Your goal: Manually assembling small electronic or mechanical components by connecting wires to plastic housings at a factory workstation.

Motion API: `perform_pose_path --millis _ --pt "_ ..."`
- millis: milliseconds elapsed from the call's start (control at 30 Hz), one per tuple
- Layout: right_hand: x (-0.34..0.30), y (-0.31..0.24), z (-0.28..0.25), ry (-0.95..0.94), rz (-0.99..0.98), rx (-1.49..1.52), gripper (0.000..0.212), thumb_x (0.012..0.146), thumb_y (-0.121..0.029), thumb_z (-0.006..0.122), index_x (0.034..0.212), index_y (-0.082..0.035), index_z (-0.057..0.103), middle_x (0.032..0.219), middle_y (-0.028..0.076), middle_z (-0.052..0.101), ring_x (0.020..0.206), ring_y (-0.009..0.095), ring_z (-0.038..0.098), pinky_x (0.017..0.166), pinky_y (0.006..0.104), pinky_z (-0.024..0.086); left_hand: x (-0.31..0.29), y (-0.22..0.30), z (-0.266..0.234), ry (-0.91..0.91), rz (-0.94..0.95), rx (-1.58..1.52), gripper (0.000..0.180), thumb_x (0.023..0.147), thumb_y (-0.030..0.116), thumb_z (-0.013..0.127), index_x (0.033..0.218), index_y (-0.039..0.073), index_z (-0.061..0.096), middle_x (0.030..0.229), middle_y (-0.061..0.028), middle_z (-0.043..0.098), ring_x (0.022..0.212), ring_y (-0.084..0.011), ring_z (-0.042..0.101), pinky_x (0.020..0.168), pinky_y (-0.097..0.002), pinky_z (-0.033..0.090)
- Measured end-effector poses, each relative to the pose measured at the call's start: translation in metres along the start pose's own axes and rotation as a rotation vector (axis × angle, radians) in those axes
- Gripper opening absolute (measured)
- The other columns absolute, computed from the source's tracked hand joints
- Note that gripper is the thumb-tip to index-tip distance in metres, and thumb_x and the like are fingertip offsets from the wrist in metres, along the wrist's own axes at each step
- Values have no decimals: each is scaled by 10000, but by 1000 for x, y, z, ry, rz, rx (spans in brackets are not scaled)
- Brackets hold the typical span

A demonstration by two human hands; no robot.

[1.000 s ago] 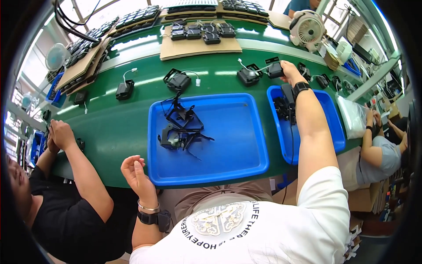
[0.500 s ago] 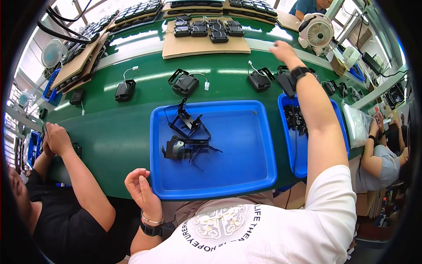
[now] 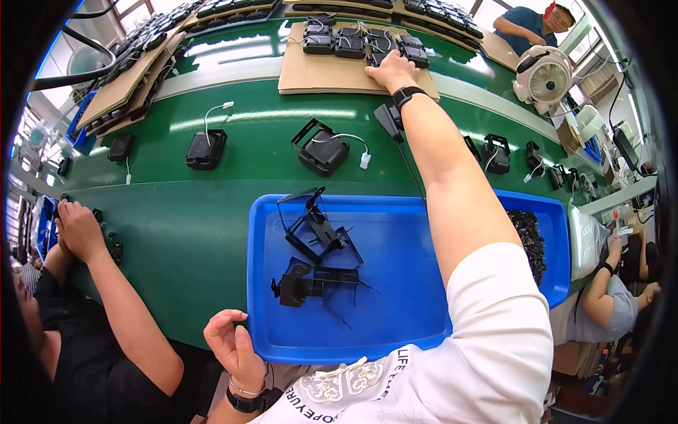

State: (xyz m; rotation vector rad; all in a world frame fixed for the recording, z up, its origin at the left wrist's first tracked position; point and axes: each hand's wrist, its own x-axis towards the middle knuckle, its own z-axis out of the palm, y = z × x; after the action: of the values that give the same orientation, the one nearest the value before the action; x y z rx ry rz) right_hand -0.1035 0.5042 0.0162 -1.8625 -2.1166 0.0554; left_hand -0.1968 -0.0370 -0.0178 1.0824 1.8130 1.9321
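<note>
My right hand (image 3: 395,69) reaches far forward to the near edge of a cardboard sheet (image 3: 325,79). Its thumb and fingers are around a black box-shaped unit (image 3: 380,46), one of several with white cables there. My left hand (image 3: 236,348) hovers by the front left corner of a blue tray (image 3: 395,283), fingers loosely curled and apart, holding nothing. Inside the tray lie thin black metal brackets (image 3: 321,233) and a black bracketed part (image 3: 293,284). Under my right forearm is a black corded object (image 3: 388,120), partly hidden.
Black units with cables (image 3: 206,148) stand in a row across the green table (image 3: 176,240), one with a raised bracket (image 3: 323,150). A second blue tray (image 3: 558,233) holds small black parts. A fan (image 3: 544,76) stands at the far right. Co-workers sit left, right and across.
My right hand has moved left and forward onto the unit at the sheet's near edge. My left hand stays by the tray corner. The whole view has shifted slightly.
</note>
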Motion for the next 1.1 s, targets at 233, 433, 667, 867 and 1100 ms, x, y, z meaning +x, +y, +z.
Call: perform_pose_path --millis 233,433,667,867,1100 --pt "-27 29 -39 52 -146 145 869 633 -479 702 1232 73 398 1190 246 541 1108 346 534 953 382 413 -5 -1 -3 3 29 -55 206 892 53 456 1094 20 439 1032 -99 508 906 -155 491 863 -292 397" --pt "-165 34 -128 38 -565 367 872 654 -372 723 1306 57 334 1152 239 538 1053 325 551 926 337 414 -10 -12 -5 55 123 -101 270 836 -20 518 1092 8 434 1048 -115 509 928 -176 499 884 -304 400" --pt "-376 41 -199 -129 -930 547 875 597 -213 766 1333 -15 335 1117 200 525 1006 330 538 880 370 427 -26 49 11 -529 243 -66 625 734 135 739 1241 -29 413 1101 -136 540 927 -205 563 768 -306 474" --pt "-464 47 -164 -77 -1054 631 917 553 -228 807 1317 -3 351 1124 198 518 996 346 529 854 405 433 -57 60 36 -672 -317 -699 702 779 270 729 1312 36 337 1100 -113 534 1002 -203 577 720 -270 512" --pt "-448 49 -164 -193 -1207 635 779 619 -229 789 1268 -5 421 1123 179 530 964 331 548 820 399 452 -66 44 19 -625 -721 -973 426 885 273 589 1209 72 399 1006 -90 576 851 -167 627 558 -262 526"
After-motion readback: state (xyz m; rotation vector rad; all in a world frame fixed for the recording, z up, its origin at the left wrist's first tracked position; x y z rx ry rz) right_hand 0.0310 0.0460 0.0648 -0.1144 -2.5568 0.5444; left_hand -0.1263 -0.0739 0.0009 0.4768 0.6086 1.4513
